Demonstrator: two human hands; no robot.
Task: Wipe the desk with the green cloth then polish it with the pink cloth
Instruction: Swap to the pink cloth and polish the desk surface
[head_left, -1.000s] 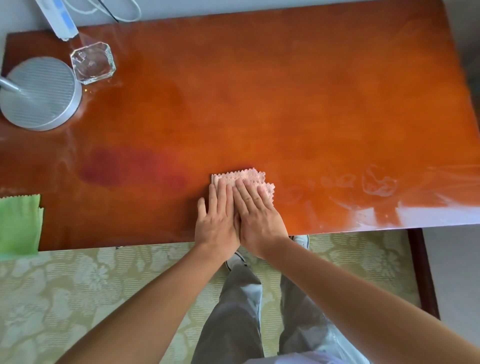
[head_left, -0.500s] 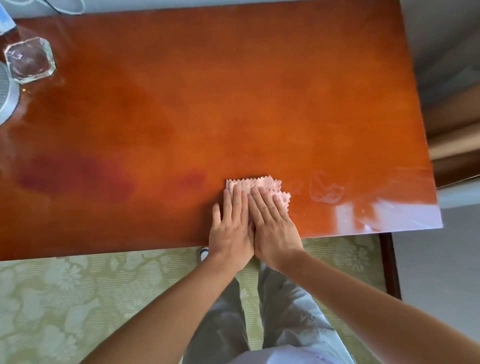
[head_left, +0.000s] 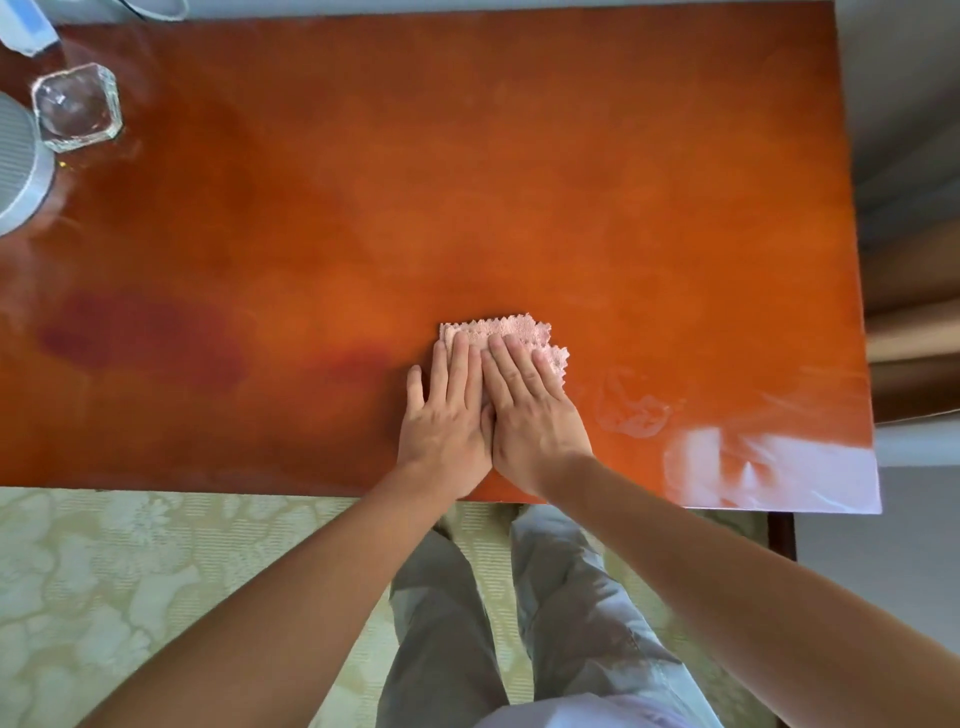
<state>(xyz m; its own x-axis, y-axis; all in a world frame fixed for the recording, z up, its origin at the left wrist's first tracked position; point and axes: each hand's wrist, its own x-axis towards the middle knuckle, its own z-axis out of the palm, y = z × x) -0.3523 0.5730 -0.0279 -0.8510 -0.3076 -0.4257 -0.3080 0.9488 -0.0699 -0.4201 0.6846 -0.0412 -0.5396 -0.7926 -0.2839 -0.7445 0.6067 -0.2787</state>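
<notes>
The left hand (head_left: 449, 415) and the right hand (head_left: 532, 410) are lying side by side, fingers flat and grasping nothing, pressing the small folded pink cloth (head_left: 511, 332) onto the glossy orange-brown wooden desk (head_left: 571, 182) near its front edge, probably for even polishing pressure.

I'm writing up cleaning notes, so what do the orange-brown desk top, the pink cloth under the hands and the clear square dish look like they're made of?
The orange-brown desk top looks like varnished wood: glossy, with window glare at the near right corner. The pink cloth seems a fuzzy microfibre, with zigzag-cut edges. The clear square dish looks like thick glass, possibly crystal, given its bright faceted edges.
</notes>
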